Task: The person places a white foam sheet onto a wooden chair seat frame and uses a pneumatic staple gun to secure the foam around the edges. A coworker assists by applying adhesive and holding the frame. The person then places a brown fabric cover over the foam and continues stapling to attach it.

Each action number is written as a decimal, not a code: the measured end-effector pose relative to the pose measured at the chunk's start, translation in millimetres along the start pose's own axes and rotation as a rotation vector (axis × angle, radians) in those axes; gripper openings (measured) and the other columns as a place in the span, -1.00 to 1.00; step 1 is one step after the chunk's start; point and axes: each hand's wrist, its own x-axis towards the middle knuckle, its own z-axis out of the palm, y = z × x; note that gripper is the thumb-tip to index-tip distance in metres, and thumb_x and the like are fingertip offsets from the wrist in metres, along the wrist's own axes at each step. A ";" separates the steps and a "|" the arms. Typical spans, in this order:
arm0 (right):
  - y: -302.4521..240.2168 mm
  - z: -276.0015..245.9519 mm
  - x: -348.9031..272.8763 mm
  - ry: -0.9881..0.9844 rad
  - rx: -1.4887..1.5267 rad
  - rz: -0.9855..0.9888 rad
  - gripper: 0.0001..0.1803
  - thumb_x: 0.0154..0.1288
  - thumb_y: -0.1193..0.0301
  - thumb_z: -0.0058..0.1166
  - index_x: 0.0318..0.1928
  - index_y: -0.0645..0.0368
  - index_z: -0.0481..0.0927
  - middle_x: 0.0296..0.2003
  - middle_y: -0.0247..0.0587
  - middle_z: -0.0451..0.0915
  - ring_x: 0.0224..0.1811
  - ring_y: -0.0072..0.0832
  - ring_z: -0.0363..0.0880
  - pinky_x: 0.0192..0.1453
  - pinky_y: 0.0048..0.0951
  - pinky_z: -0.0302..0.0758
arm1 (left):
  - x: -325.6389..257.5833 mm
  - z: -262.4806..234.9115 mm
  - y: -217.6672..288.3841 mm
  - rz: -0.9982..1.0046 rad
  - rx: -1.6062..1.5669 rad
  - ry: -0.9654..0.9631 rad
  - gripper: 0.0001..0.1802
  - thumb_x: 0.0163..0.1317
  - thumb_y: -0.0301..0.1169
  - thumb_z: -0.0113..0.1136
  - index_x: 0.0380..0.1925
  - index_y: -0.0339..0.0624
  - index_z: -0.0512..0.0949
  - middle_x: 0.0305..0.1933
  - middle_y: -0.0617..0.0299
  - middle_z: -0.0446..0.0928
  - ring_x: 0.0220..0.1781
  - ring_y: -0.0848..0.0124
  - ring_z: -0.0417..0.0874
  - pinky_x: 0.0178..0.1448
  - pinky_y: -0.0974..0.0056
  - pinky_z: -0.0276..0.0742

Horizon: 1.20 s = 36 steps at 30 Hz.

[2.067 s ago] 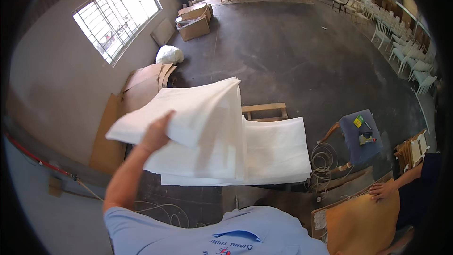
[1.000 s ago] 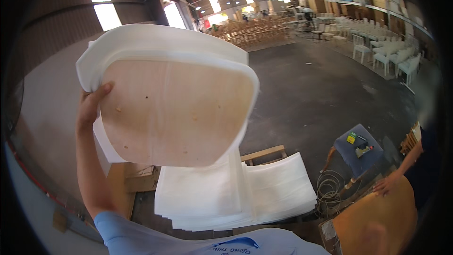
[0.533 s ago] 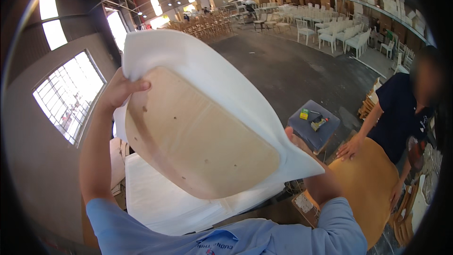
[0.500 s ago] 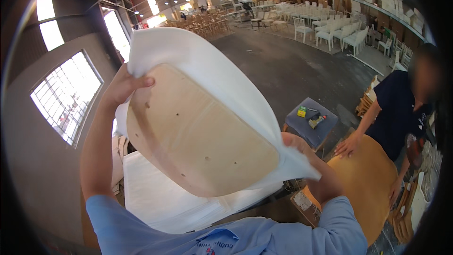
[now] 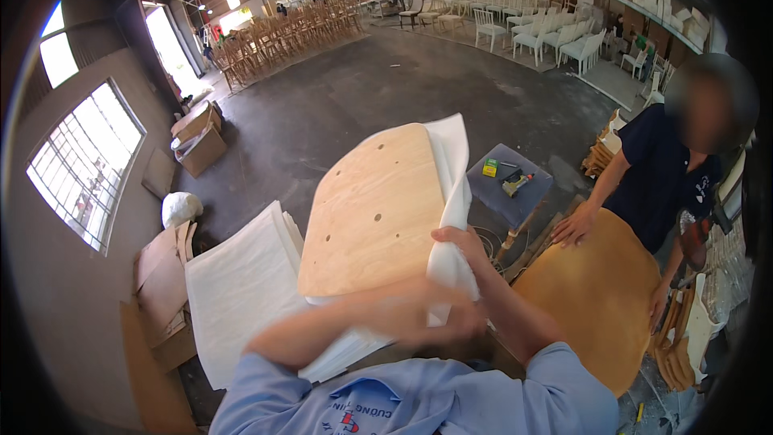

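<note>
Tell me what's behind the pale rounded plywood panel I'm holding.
White soft-looking sheeting shows beyond the right edge of the panel, which covers whatever else is directly behind.

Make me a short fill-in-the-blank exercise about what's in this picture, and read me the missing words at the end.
The person's ____ hand holds the edge of the wooden panel, along with the sheet behind it.
The panel's face is dotted with several small round ____.
The stack of sheets to the left of the panel is coloured ____.
Set in the wall at the far left is a bright, barred ____.

Missing words: right; holes; white; window.
</note>
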 end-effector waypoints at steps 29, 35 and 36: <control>-33.3 -286.1 -317.4 0.562 0.759 -0.464 -0.53 0.32 0.31 0.23 0.16 0.34 0.65 -0.06 0.03 0.79 -0.10 -0.20 0.84 0.03 -0.17 0.80 | 118.8 137.8 -166.0 -0.465 -1.543 0.498 -0.53 0.58 -0.26 0.16 0.37 -0.25 0.54 0.39 0.00 0.59 0.38 0.10 0.65 0.44 0.00 0.58; -75.1 -358.0 -346.9 0.631 0.661 -0.531 -0.43 0.30 0.35 0.23 0.27 0.37 0.58 -0.03 0.08 0.78 -0.09 -0.20 0.83 0.07 -0.21 0.80 | 210.4 162.5 -134.0 -0.299 -1.679 0.449 -0.51 0.59 -0.23 0.15 0.39 -0.25 0.52 0.42 0.00 0.58 0.40 0.09 0.64 0.45 -0.01 0.58; -80.8 -368.4 -349.9 0.633 0.664 -0.537 -0.42 0.29 0.36 0.23 0.29 0.37 0.57 -0.03 0.08 0.78 -0.09 -0.20 0.83 0.07 -0.22 0.80 | 217.2 166.8 -130.8 -0.284 -1.688 0.449 -0.50 0.59 -0.22 0.15 0.39 -0.25 0.52 0.42 0.00 0.57 0.40 0.09 0.64 0.45 -0.01 0.58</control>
